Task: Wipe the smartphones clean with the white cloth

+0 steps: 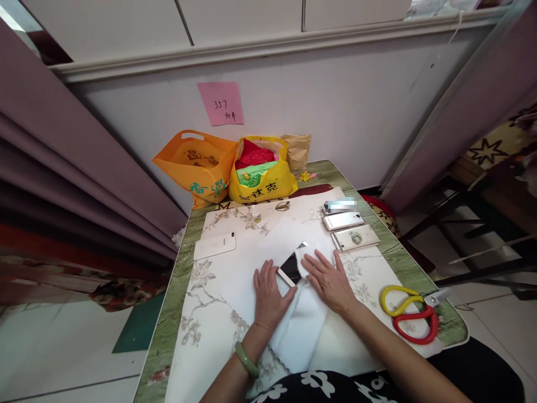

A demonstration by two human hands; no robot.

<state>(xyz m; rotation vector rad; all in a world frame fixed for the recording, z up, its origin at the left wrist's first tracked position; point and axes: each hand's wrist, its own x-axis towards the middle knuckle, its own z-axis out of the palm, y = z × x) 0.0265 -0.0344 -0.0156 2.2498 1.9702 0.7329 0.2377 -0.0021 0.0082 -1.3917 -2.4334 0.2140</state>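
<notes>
Head view first: I see the phone (pixel 289 267) lying askew near the middle of the table (pixel 173 291), its far part covered by white cloth (pixel 302 324). The left hand (pixel 267 294) has a narrow grip on the phone's near end, thumb and fingers around a corner. The right hand (pixel 331 282) lies flat, fingers extended over the cloth; I can't tell whether it pinches any. My worry is that bare corner: if the left thumb slackened while the right hand pushed, the phone could swivel or slide. The right little finger sits just beside the ringed phone (pixel 356 238), so a wide stroke could bump it. An outward forearm might nudge the scissors (pixel 428 310) toward the table's edge.
</notes>
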